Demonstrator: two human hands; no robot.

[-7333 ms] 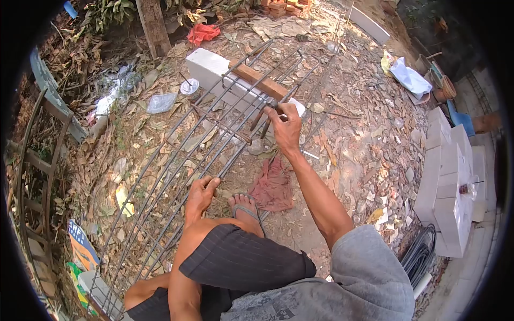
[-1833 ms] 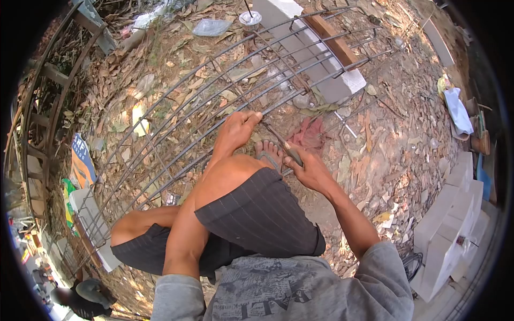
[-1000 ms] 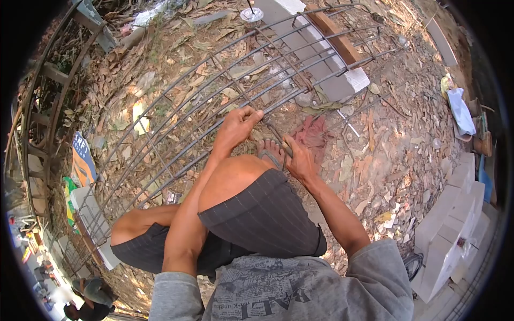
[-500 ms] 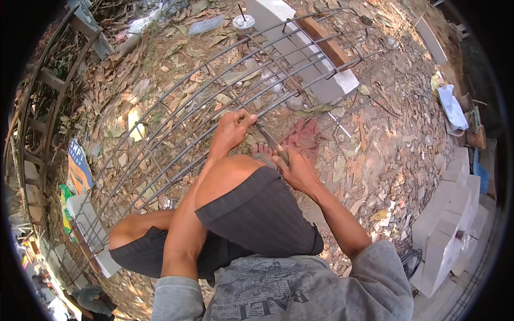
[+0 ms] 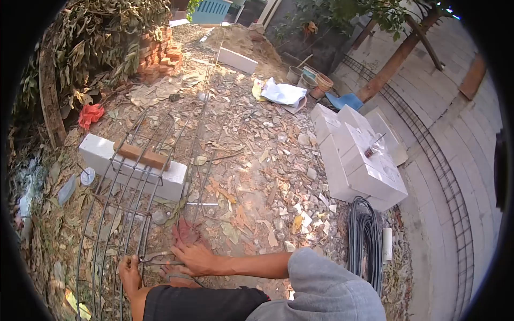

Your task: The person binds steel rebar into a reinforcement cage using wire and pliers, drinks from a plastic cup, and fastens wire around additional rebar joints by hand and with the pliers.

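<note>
My left hand (image 5: 130, 274) is closed at the near part of the rebar cage (image 5: 127, 230), its fingers and thumb around a steel bar. Any tie wire between those fingers is too small to make out. In my right hand (image 5: 195, 258) is a pair of pincers (image 5: 155, 260), its jaws pointing left at the bar beside my left fingers. The handles look spread a little apart, and my palm hides part of them. The far end of the cage rests over a white block (image 5: 174, 179) with a wooden piece (image 5: 142, 155) on top. A reddish cloth (image 5: 186, 231) lies just beyond my right hand.
Stacked white blocks (image 5: 356, 155) stand to the right, with a coil of black wire or cable (image 5: 365, 235) below them. Another long rebar cage (image 5: 428, 136) leans along the wall. A lidded plastic cup (image 5: 88, 176) stands left. Buckets (image 5: 323, 83) and bricks (image 5: 160, 53) are farther back.
My view has tilted up and swung right, bringing the yard, wall and bricks into sight. Both hands stay at the rebar, and the pincers now lie more level across the view.
</note>
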